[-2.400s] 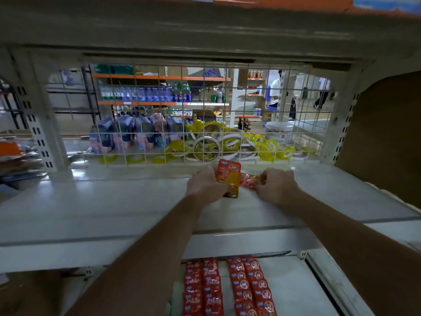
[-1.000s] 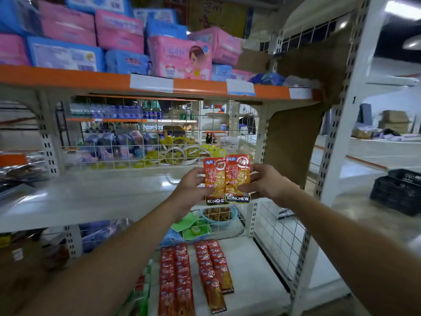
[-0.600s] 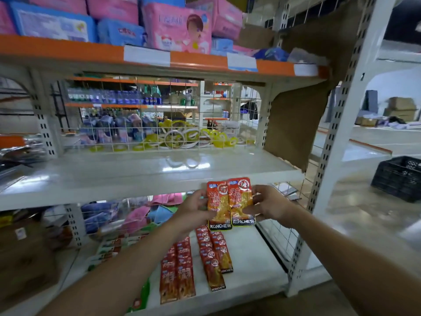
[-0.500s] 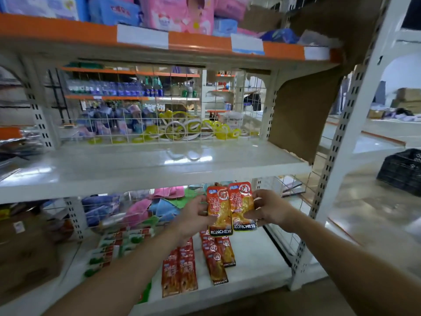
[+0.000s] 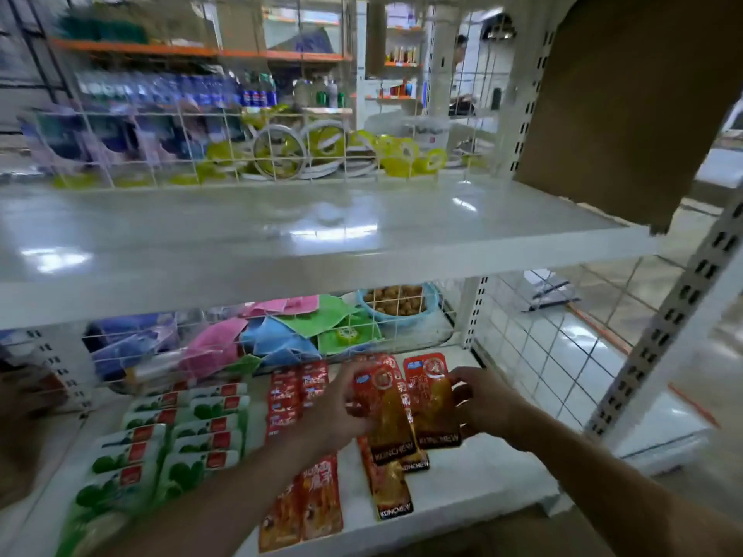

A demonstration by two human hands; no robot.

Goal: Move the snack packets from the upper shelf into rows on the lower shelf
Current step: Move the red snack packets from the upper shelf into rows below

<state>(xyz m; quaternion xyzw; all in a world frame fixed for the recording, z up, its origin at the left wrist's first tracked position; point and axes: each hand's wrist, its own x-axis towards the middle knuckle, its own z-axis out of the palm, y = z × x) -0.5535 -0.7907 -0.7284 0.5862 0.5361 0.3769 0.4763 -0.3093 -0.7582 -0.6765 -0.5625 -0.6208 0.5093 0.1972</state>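
Observation:
Both hands hold red-orange snack packets low over the lower shelf (image 5: 474,488). My left hand (image 5: 341,408) grips one packet (image 5: 388,416) by its left edge. My right hand (image 5: 486,400) grips a second packet (image 5: 432,404) by its right edge. The two packets sit side by side, upright and slightly tilted, above a row of matching packets (image 5: 388,484) lying on the shelf. Another double row of red packets (image 5: 299,389) runs left of my left hand. The upper shelf (image 5: 321,227) is a bare white board.
Green-and-white packets (image 5: 169,440) lie in rows at the left of the lower shelf. A wire grid backs both shelves; behind it are coloured cloths (image 5: 281,335) and a blue bowl (image 5: 396,305). A white perforated upright (image 5: 659,339) and brown cardboard (image 5: 627,94) stand at right.
Both hands carried the two packets from the upper shelf down to just above the lower shelf's rows. The view dropped and moved closer.

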